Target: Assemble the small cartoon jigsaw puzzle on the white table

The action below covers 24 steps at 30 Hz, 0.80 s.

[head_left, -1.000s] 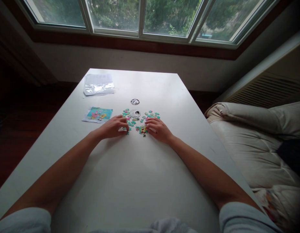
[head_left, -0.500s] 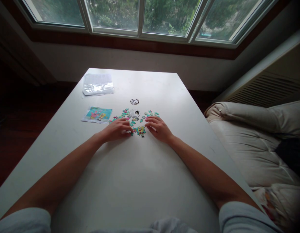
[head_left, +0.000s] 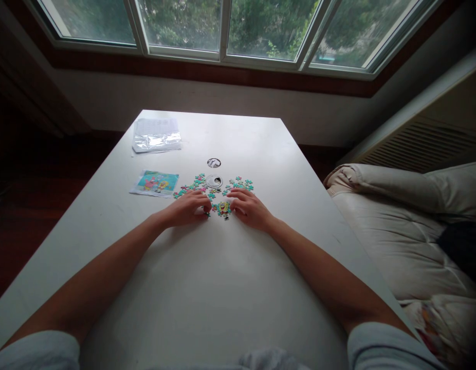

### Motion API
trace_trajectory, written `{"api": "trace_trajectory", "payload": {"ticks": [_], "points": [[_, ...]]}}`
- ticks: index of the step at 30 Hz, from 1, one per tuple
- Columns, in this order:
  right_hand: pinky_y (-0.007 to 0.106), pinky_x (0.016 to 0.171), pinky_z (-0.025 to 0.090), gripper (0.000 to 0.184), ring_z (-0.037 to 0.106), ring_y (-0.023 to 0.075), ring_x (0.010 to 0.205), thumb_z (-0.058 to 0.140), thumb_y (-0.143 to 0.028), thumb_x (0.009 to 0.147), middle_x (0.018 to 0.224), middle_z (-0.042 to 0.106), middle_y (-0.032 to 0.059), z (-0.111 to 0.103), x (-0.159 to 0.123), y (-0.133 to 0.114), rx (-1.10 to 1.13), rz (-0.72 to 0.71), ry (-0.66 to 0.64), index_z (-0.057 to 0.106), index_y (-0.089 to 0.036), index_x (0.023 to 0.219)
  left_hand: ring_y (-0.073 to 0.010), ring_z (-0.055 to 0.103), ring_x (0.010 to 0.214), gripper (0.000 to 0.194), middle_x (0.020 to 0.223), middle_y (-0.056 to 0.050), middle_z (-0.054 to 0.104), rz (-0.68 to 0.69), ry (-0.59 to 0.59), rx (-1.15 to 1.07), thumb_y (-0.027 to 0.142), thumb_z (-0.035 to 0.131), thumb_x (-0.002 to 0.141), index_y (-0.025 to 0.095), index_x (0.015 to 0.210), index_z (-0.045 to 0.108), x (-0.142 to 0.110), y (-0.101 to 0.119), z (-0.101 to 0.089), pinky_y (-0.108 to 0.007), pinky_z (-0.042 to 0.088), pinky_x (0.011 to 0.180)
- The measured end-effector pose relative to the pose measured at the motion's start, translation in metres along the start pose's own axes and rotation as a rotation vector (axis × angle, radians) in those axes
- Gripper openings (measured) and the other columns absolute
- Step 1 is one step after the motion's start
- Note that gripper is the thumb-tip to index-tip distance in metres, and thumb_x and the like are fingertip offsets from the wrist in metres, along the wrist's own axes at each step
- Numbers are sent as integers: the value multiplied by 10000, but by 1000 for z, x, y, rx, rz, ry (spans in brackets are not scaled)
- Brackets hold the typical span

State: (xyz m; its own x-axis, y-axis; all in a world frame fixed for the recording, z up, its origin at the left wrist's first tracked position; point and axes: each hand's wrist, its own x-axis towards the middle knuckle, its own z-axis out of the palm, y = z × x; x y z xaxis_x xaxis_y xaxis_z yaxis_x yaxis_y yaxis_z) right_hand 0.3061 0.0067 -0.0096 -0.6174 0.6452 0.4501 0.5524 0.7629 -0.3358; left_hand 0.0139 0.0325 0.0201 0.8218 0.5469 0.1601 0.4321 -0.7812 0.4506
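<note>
A small joined patch of jigsaw puzzle [head_left: 223, 208] with a yellow cartoon figure lies on the white table between my hands. My left hand [head_left: 189, 208] is at its left side, fingers curled down and closed on a teal puzzle piece [head_left: 207, 214], mostly hidden under the fingertips. On the other side rests my right hand [head_left: 251, 209], its fingers bent but apart, the tips at the patch's right edge. Loose teal and pink puzzle pieces [head_left: 241, 183] are scattered beyond both hands. More loose pieces [head_left: 189, 188] lie above my left knuckles, partly covered by that hand.
A printed picture sheet [head_left: 155, 183] with cartoon figures lies left of the pieces. Behind it is a clear plastic packet [head_left: 157, 136] with papers. Two round fittings [head_left: 214, 163] are set in the white tabletop [head_left: 222, 288]. A cushioned seat [head_left: 392, 231] stands at the right.
My left hand has shifted right, up to the joined patch, uncovering loose pieces behind it. My right hand drew slightly off the patch, then came back to its edge.
</note>
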Motion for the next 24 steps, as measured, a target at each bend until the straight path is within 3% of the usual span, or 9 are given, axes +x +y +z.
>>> {"api": "trace_trajectory", "payload": {"ticks": [3, 7, 12, 18, 24], "points": [[515, 1146, 445, 180, 516, 260, 1352, 575, -113, 885, 1309, 675, 76, 0, 0, -1, 18, -61, -22, 694, -241, 927, -185, 584, 874, 44, 907, -34, 671, 2, 0, -62, 232, 628, 904, 207, 918, 661, 1, 3, 2, -300, 428, 838], [522, 1130, 455, 193, 537, 260, 1332, 564, -116, 891, 1287, 687, 72, -1, 1, -2, 36, -78, -10, 697, -247, 939, -160, 609, 855, 187, 930, -33, 696, 28, 26, -168, 241, 568, 965, 237, 1079, 716, 4, 7, 7, -283, 446, 832], [504, 1088, 485, 195, 599, 248, 1239, 533, -148, 931, 1213, 718, 65, -5, 5, -9, 90, 6, 47, 696, -255, 937, -138, 637, 781, 158, 896, -23, 719, -150, 206, -322, 276, 607, 935, 221, 1001, 740, 8, 13, 16, -249, 480, 732], [428, 985, 514, 154, 655, 220, 1016, 552, -230, 973, 1046, 745, 56, -4, 11, -25, 210, 138, 118, 702, -262, 980, -139, 670, 713, 190, 870, -36, 732, -277, 353, -684, 336, 676, 888, 172, 978, 711, 13, 25, 22, -277, 549, 731], [386, 953, 489, 126, 646, 204, 909, 615, -313, 973, 902, 722, 39, -2, 15, -32, 241, 203, 155, 704, -251, 908, -184, 677, 896, 220, 955, -64, 731, -310, 430, -742, 389, 735, 854, 176, 909, 732, 16, 27, 28, -297, 548, 793]]}}
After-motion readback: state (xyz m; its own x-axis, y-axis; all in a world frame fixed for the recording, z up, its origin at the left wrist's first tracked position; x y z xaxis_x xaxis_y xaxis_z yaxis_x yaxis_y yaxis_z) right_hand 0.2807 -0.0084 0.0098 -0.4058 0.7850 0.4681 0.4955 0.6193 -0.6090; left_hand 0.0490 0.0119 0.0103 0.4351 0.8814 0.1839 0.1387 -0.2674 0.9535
